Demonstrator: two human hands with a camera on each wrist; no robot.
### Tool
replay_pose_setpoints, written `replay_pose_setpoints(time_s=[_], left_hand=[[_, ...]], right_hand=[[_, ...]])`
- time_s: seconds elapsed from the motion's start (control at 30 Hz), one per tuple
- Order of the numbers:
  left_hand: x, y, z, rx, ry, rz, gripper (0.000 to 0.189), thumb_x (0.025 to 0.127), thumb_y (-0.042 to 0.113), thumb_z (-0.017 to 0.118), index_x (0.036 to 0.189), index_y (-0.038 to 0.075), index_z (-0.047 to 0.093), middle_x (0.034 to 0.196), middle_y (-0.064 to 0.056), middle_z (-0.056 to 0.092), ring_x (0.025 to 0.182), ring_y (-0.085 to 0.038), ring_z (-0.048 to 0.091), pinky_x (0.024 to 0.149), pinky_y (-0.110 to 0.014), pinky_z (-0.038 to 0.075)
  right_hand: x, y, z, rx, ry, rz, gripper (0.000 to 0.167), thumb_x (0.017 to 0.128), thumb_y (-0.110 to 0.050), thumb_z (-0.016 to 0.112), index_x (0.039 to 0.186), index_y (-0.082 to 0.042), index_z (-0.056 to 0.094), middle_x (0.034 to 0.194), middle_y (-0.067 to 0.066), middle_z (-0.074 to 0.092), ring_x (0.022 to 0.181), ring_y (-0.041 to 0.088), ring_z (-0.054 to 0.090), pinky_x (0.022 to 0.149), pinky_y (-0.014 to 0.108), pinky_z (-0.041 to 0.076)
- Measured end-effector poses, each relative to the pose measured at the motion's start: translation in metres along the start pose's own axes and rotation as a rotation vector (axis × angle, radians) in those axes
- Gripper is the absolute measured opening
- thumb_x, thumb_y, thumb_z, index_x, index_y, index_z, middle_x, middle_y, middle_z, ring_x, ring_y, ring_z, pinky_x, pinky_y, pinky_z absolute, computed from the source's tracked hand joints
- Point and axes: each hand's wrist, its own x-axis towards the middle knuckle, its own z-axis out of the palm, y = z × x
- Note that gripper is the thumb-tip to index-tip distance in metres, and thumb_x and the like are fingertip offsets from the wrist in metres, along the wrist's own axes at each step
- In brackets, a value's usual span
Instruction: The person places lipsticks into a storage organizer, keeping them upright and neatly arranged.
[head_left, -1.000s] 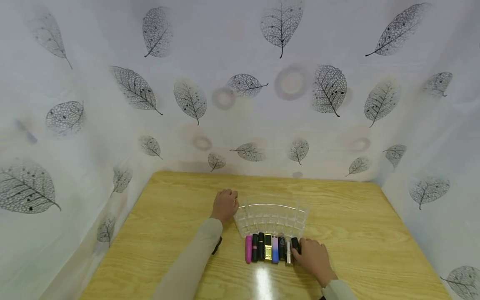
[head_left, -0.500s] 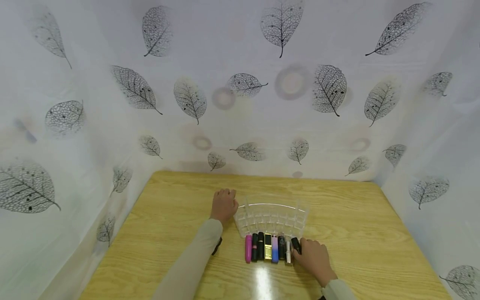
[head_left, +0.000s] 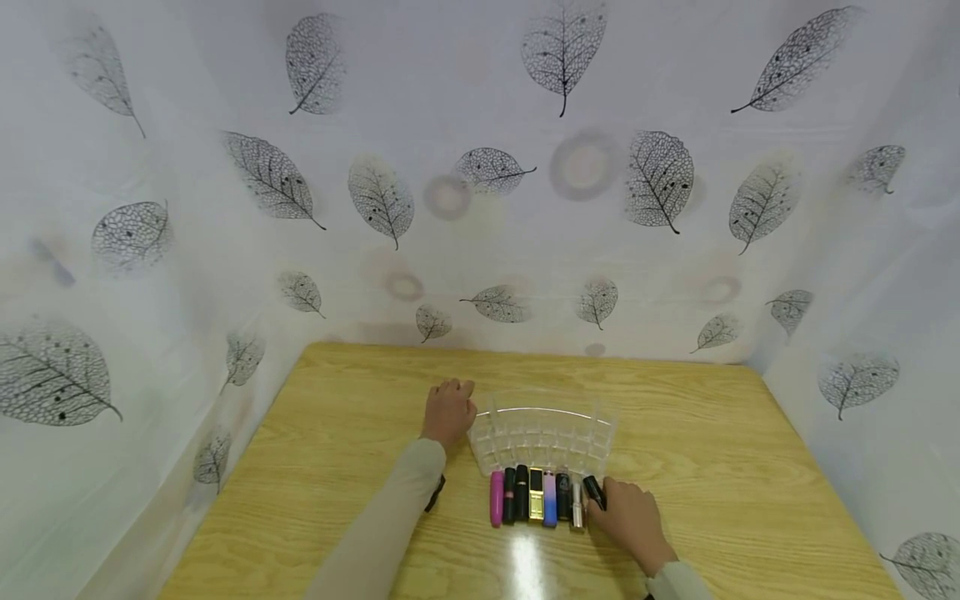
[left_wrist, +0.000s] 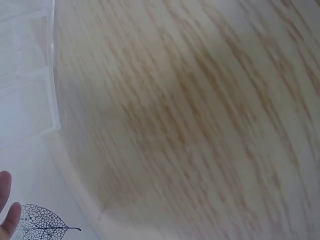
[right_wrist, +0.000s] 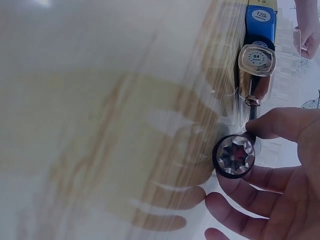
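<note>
My right hand (head_left: 630,517) pinches a black lipstick tube (head_left: 595,492) at the right end of a row of lipsticks. In the right wrist view this tube shows its round end, with a faceted, star-like pattern, between thumb and fingers. It tilts against the row. Beside it lie a silver-and-clear tube (head_left: 577,505), a dark one (head_left: 563,496), a blue-purple one (head_left: 550,498), a gold-and-black one (head_left: 536,495), two black ones and a pink one (head_left: 497,498). My left hand (head_left: 449,413) rests at the left side of a clear compartmented organizer (head_left: 542,409), fingers loosely bent.
The lipsticks lie side by side along the organizer's near edge on a wood-grain table (head_left: 360,392). A white curtain (head_left: 480,250) printed with leaves hangs around the table's back and sides. A bright reflection shows on the tabletop nearest me.
The black tube in my right hand has tilted further, and a gap has opened between it and the silver-and-clear tube. My left hand has hardly moved.
</note>
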Motion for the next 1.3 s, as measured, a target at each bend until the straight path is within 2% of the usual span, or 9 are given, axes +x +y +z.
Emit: replay_pose_setpoints(time_s=[0.27, 0.5, 0.67, 0.83, 1.07, 1.3], left_hand=[[-0.001, 0.004, -0.003, -0.003, -0.028, -0.017, 0.011, 0.082, 0.015, 0.061, 0.093, 0.014, 0.061, 0.083, -0.006, 0.063, 0.077, -0.023, 0.06, 0.076, -0.042, 0.049], [-0.001, 0.003, 0.001, -0.003, -0.015, -0.019, 0.01, 0.082, 0.015, 0.061, 0.092, 0.014, 0.061, 0.083, -0.006, 0.063, 0.077, -0.023, 0.06, 0.076, -0.042, 0.049], [-0.002, 0.004, 0.0, -0.015, -0.025, -0.026, 0.01, 0.082, 0.014, 0.061, 0.093, 0.014, 0.061, 0.083, -0.006, 0.063, 0.078, -0.024, 0.061, 0.076, -0.043, 0.049], [-0.001, 0.004, -0.002, -0.017, -0.014, -0.025, 0.009, 0.081, 0.014, 0.061, 0.091, 0.013, 0.061, 0.081, -0.006, 0.063, 0.076, -0.024, 0.061, 0.076, -0.043, 0.05], [-0.001, 0.004, -0.004, -0.025, -0.012, -0.023, 0.009, 0.081, 0.014, 0.062, 0.09, 0.013, 0.061, 0.081, -0.006, 0.063, 0.076, -0.023, 0.06, 0.075, -0.043, 0.05], [0.0, 0.001, -0.002, -0.019, 0.03, -0.005, 0.007, 0.08, 0.013, 0.063, 0.085, 0.013, 0.059, 0.077, -0.005, 0.061, 0.072, -0.022, 0.06, 0.072, -0.041, 0.05]], right_hand=[[-0.002, 0.002, -0.001, 0.051, -0.018, 0.026, 0.029, 0.08, -0.027, 0.067, 0.069, -0.011, 0.045, 0.056, -0.001, 0.044, 0.05, 0.014, 0.039, 0.048, 0.028, 0.026], [-0.001, 0.001, -0.005, 0.124, 0.011, 0.037, 0.025, 0.082, -0.027, 0.067, 0.071, -0.011, 0.051, 0.057, -0.003, 0.046, 0.047, 0.011, 0.039, 0.043, 0.025, 0.027], [0.0, -0.004, -0.013, 0.177, 0.011, 0.048, 0.022, 0.083, -0.027, 0.067, 0.076, -0.01, 0.056, 0.059, -0.003, 0.049, 0.049, 0.01, 0.04, 0.044, 0.024, 0.029], [0.001, -0.014, -0.027, 0.296, 0.005, 0.071, 0.018, 0.084, -0.026, 0.066, 0.081, -0.009, 0.059, 0.066, -0.002, 0.056, 0.055, 0.009, 0.047, 0.048, 0.024, 0.037], [0.002, -0.026, -0.047, 0.467, 0.05, 0.079, 0.02, 0.087, -0.026, 0.065, 0.093, -0.007, 0.062, 0.077, -0.001, 0.061, 0.066, 0.007, 0.053, 0.059, 0.023, 0.044], [0.002, -0.038, -0.064, 0.613, 0.107, 0.062, 0.019, 0.088, -0.023, 0.064, 0.096, -0.005, 0.063, 0.083, 0.003, 0.062, 0.072, 0.007, 0.056, 0.065, 0.022, 0.048]])
